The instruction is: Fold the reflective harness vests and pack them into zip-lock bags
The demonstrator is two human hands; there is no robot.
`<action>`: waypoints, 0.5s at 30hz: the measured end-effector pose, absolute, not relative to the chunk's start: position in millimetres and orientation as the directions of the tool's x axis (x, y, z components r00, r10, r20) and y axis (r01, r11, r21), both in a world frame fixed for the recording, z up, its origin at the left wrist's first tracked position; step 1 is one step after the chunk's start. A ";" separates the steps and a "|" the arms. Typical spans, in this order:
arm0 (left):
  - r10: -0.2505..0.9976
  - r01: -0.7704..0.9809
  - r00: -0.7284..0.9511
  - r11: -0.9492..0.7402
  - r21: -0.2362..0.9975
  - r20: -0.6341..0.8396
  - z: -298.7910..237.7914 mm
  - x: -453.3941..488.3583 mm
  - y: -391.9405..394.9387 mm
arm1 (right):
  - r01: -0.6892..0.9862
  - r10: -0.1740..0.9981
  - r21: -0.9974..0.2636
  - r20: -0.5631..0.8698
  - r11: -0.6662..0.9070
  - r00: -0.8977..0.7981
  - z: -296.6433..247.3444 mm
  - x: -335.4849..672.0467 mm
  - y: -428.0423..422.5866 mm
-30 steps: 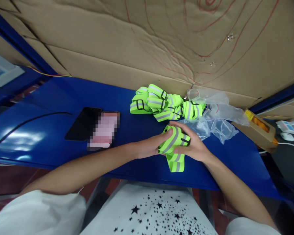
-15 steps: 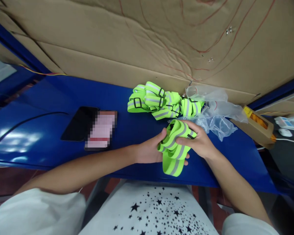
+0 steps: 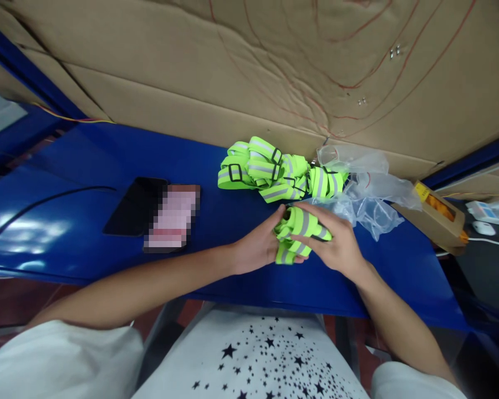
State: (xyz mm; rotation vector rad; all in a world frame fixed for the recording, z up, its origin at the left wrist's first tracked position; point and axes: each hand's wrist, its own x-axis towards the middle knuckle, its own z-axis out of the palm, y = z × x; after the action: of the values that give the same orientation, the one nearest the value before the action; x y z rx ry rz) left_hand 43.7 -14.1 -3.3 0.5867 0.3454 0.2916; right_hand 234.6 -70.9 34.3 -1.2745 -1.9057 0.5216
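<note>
Both hands grip one bundled neon-yellow reflective strap with grey stripes, held above the near part of the blue table. My left hand supports it from the left and below, and some of its fingertips show under the bundle. From the right, my right hand closes over the top with the thumb across the front. A dark buckle on the strap shows by the right thumb. Just behind my hands lies a pile of similar reflective straps with black buckles.
Clear plastic bags lie right of the pile, beside a cardboard box with a window. Two phones, one dark and one with a blurred screen, rest at left near a black cable. A cardboard panel stands behind the blue table.
The loop hanging below the bundle has been gathered up, so the strap is now more compact. My right hand has closed further over it. The pile behind has stayed put.
</note>
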 end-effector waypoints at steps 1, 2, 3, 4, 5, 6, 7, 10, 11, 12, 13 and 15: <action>0.405 -0.219 0.883 0.802 0.556 -0.236 -2.7 44.6 -13.2 | 0.627 0.877 -0.621 0.411 0.470 -0.250 30.7 233.5 -72.1; 0.442 -0.263 0.864 0.804 0.534 -0.240 -1.7 45.2 -12.6 | 0.651 0.845 -0.552 0.444 0.520 -0.298 26.9 232.4 -73.2; 0.473 -0.299 0.846 0.802 0.518 -0.245 0.0 45.4 -12.5 | 0.670 0.817 -0.491 0.469 0.557 -0.336 23.1 231.5 -73.9; 0.501 -0.327 0.829 0.795 0.510 -0.249 2.0 45.0 -12.8 | 0.689 0.795 -0.436 0.490 0.579 -0.358 19.4 230.6 -74.4; 0.522 -0.347 0.815 0.786 0.511 -0.250 4.4 44.3 -13.4 | 0.708 0.778 -0.386 0.506 0.591 -0.373 16.0 229.6 -74.6; 0.537 -0.359 0.806 0.776 0.518 -0.247 6.9 43.1 -14.0 | 0.726 0.765 -0.341 0.516 0.597 -0.386 12.9 228.3 -74.6; 0.551 -0.369 0.800 0.765 0.528 -0.240 9.2 41.6 -14.5 | 0.740 0.756 -0.300 0.514 0.602 -0.406 10.4 226.6 -74.6; 0.592 -0.389 0.773 0.725 0.569 -0.226 13.3 36.1 -13.5 | 0.759 0.752 -0.218 0.456 0.613 -0.477 5.6 218.8 -75.1; 0.609 -0.395 0.760 0.710 0.583 -0.226 13.7 34.3 -12.1 | 0.763 0.755 -0.205 0.437 0.613 -0.490 4.8 215.7 -75.3; 0.626 -0.400 0.746 0.693 0.600 -0.227 13.8 32.6 -10.4 | 0.765 0.758 -0.200 0.424 0.612 -0.495 4.3 212.7 -75.5; 0.638 -0.397 0.736 0.678 0.619 -0.227 13.8 31.0 -8.6 | 0.764 0.759 -0.203 0.420 0.612 -0.497 3.8 210.1 -75.7; 0.644 -0.380 0.735 0.652 0.656 -0.213 13.6 28.8 -5.4 | 0.742 0.747 -0.220 0.427 0.633 -0.510 3.2 206.9 -75.4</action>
State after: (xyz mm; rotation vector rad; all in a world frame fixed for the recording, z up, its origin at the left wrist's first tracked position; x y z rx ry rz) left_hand 28.8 -5.4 13.6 0.6246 0.4575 0.6046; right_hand 206.9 -75.4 3.2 -1.1677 -2.3687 0.0125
